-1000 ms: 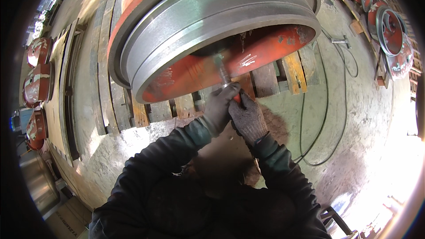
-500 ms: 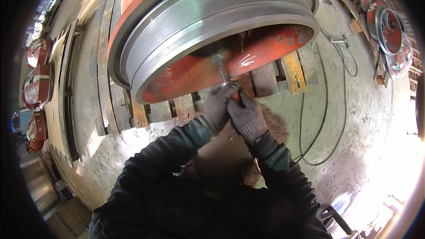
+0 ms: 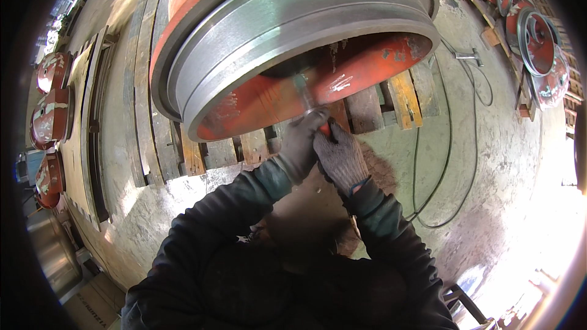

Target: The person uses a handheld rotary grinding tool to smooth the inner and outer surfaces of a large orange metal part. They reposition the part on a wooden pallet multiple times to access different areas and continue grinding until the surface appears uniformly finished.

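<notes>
A large round metal casting (image 3: 299, 40) with a smooth machined rim and red-painted inside fills the upper middle. Its open side faces me. Both of my gloved hands meet below the lower rim, on a slim handheld tool with a metal shaft (image 3: 307, 96) and a bit of red body (image 3: 324, 128). My left hand (image 3: 299, 143) is closed around its front part, nearest the casting. Just behind and to the right, my right hand (image 3: 342, 157) is wrapped round the red part. The shaft reaches into the casting's opening; its tip is blurred against the red inner wall.
The casting sits over wooden pallets (image 3: 367, 110). A thin dark hose (image 3: 451, 146) loops over the concrete floor at right. More red castings stand at far left (image 3: 50, 119) and upper right (image 3: 538, 43). A metal stand (image 3: 461, 299) shows at lower right.
Both hands, with the tool, have shifted very slightly left; the grip is the same. The casting looks almost unchanged in place.
</notes>
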`<state>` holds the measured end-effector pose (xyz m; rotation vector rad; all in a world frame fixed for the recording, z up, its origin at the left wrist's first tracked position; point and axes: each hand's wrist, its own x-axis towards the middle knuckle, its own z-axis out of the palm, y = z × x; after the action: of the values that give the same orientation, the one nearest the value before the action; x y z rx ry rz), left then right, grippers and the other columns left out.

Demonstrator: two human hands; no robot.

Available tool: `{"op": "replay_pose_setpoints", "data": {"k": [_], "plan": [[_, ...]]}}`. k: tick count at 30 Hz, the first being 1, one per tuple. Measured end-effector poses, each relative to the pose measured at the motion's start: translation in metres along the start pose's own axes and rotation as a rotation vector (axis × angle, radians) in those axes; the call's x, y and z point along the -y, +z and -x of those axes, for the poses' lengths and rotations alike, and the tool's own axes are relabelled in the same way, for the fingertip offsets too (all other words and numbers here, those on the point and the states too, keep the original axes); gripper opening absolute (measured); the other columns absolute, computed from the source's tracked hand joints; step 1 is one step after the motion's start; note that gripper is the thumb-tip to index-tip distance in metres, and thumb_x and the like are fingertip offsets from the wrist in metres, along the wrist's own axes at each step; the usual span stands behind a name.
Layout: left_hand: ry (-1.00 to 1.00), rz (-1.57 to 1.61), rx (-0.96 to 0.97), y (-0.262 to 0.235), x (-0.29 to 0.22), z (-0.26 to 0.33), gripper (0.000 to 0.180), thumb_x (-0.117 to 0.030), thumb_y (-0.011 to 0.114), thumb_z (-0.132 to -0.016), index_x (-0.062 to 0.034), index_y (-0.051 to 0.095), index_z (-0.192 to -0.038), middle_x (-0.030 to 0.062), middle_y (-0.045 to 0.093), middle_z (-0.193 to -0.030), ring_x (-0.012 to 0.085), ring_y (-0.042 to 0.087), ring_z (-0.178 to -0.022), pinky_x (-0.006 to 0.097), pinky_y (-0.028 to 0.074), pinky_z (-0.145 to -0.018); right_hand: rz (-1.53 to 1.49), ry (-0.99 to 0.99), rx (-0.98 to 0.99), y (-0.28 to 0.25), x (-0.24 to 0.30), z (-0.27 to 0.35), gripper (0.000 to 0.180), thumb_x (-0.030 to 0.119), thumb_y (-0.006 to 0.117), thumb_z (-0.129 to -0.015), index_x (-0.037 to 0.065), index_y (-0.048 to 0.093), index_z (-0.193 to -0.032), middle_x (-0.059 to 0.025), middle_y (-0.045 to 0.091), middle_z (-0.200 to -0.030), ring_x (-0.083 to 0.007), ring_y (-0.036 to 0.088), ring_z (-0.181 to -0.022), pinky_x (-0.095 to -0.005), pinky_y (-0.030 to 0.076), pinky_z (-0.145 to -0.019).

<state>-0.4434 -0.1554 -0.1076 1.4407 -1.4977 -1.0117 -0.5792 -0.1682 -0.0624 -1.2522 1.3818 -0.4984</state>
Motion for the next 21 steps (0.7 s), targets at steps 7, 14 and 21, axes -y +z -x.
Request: {"op": "replay_pose_setpoints", "data": {"k": [7,14,21], "plan": [[0.077,-0.133,-0.003,0.002,0.001,-0.002,0.050,-0.007,0.074,-0.088,-0.0005,0.063,-0.136,0.0218,0.065,-0.140,0.0369,0.062,-0.134,0.042,0.048,-0.114,-0.107,0.043,0.010,-0.007,0.012,0.004,0.022,0.027,0.060,-0.103,0.008,0.061,-0.114,-0.0049,0.056,-0.065,-0.0151,0.054,-0.047,-0.0334,0.041,-0.044],[0.171,-0.101,-0.131,0.007,-0.009,0.009,0.034,-0.003,0.069,-0.090,-0.0018,0.068,-0.124,0.0227,0.073,-0.120,0.0401,0.072,-0.114,0.038,0.057,-0.096,-0.058,-0.030,0.014,-0.004,-0.005,0.008,0.023,0.028,0.060,-0.103,0.008,0.062,-0.114,-0.0049,0.055,-0.064,-0.0151,0.054,-0.048,-0.0334,0.042,-0.044],[0.088,-0.110,0.002,-0.003,0.002,0.003,0.057,0.001,0.072,-0.084,-0.0036,0.060,-0.140,0.0225,0.063,-0.140,0.0387,0.059,-0.135,0.042,0.047,-0.115,-0.071,0.012,0.023,-0.001,0.001,0.000,0.020,0.027,0.060,-0.104,0.008,0.062,-0.112,-0.0040,0.054,-0.064,-0.0142,0.053,-0.048,-0.0331,0.040,-0.044]]}}
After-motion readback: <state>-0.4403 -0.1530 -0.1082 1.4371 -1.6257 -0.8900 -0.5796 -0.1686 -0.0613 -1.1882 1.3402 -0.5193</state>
